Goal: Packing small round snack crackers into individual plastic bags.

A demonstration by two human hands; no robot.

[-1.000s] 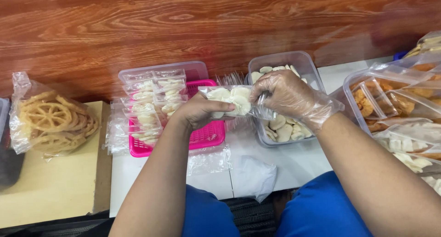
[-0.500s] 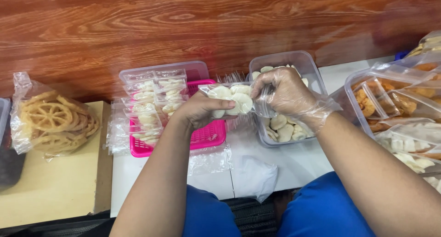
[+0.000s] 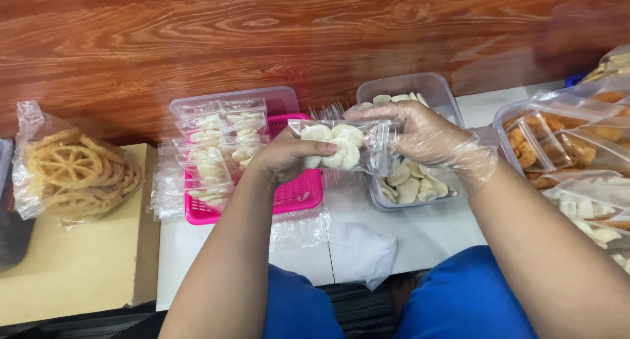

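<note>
A small clear plastic bag (image 3: 342,144) filled with pale round cookies is held between both hands above the white table. My left hand (image 3: 282,158), bare, grips its left end. My right hand (image 3: 426,137), in a thin clear plastic glove, pinches the bag's right end. Just behind and below the right hand stands a clear plastic tub (image 3: 430,93) holding several loose pale cookies. To the left sits a pink basket (image 3: 303,194) stacked with several filled small bags (image 3: 220,142).
A bag of wheel-shaped fried snacks (image 3: 72,171) lies on a tan board (image 3: 79,267) at the left. Clear bags of orange and pale snacks (image 3: 571,142) pile up at the right. A wood-grain wall (image 3: 295,30) runs behind. Empty plastic (image 3: 361,250) lies on the white table (image 3: 433,231).
Both hands have lifted the cookie bag slightly and stretched it out sideways; the right hand shifted from the bag's top to its right end.
</note>
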